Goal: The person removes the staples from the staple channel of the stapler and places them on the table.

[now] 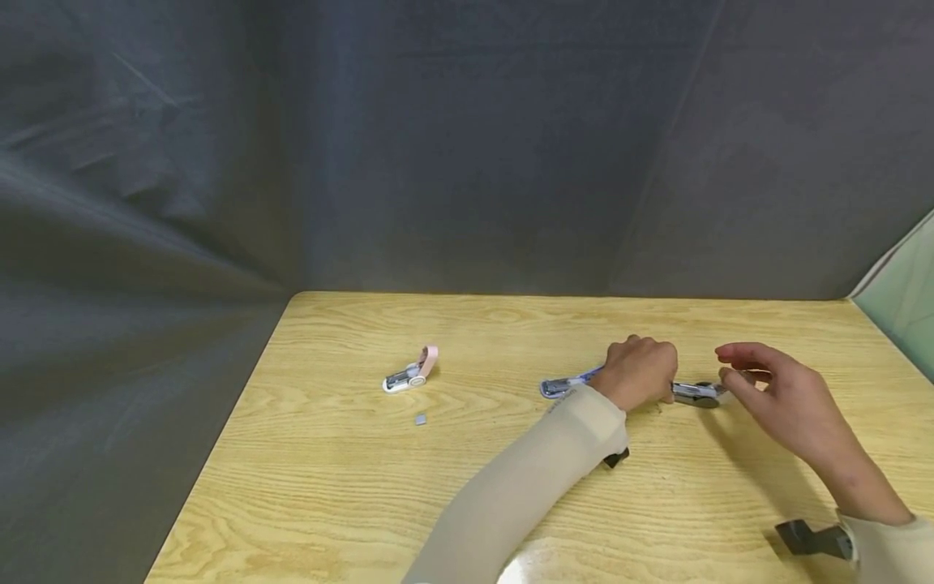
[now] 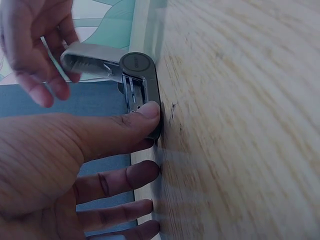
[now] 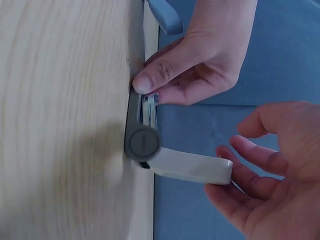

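Observation:
A small grey stapler (image 1: 696,395) sits on the wooden table at the right, its pale handle (image 3: 192,166) swung up from the round hinge. My left hand (image 1: 635,373) pinches the stapler's front end between thumb and forefinger, seen in both wrist views; the other fingers extend beside it. Beyond the hinge, my right hand (image 1: 788,397) hovers by the raised handle, thumb apart and fingers loosely bent. Its fingers are at the handle's tip; whether they touch cannot be told. A blue stapler (image 1: 562,387) lies left of my left hand, partly hidden by it.
Farther left on the table (image 1: 328,487) lies a white stapler (image 1: 404,380) with its pink handle (image 1: 429,359) raised. A small grey block (image 1: 420,419), perhaps staples, lies in front of it. A dark curtain (image 1: 474,162) hangs along the table's back and left edges.

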Motion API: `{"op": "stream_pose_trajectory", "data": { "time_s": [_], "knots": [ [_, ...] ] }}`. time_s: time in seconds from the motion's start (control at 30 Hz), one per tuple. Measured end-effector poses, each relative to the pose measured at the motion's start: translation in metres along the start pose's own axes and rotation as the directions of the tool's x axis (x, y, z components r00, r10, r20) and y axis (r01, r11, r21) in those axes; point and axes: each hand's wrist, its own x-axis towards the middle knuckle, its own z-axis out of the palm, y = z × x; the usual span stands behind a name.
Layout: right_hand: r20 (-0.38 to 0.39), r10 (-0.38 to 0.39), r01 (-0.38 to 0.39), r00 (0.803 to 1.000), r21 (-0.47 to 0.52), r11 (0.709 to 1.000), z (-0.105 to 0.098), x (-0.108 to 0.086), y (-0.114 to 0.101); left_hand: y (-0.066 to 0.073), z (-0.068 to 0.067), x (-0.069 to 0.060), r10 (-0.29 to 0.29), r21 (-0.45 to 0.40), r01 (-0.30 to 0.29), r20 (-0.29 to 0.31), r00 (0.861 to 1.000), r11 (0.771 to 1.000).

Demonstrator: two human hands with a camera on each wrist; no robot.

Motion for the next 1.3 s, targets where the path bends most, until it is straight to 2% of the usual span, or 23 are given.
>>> {"op": "stream_pose_trajectory", "data": {
  "time_s": [0.2, 0.47, 0.7, 0.97, 1.3],
  "knots": [
    [-0.031, -0.028, 0.028, 0.999, -0.003, 1.0, -0.002, 0.002, -0.01, 0.0, 0.0, 0.0, 0.012, -0.002, -0.012, 0.001, 1.0, 1.0],
    [0.012, -0.051, 0.051, 0.999, 0.031, 0.998, 0.006, 0.006, -0.021, 0.0, -0.002, 0.001, 0.009, 0.004, -0.009, -0.026, 1.0, 1.0],
    [0.023, -0.05, 0.05, 0.998, -0.021, 0.999, 0.01, 0.004, -0.016, 0.001, -0.002, 0.001, 0.003, 0.007, -0.003, -0.029, 1.0, 1.0],
    [0.011, -0.113, 0.114, 0.994, -0.109, 0.988, 0.016, 0.003, -0.007, 0.001, 0.0, 0.0, 0.007, -0.011, -0.007, -0.018, 1.0, 1.0],
    [0.1, -0.076, 0.093, 0.992, -0.186, 0.978, 0.019, 0.002, -0.009, 0.001, 0.0, 0.001, -0.004, -0.008, 0.004, -0.006, 1.0, 1.0]
  ]
}}
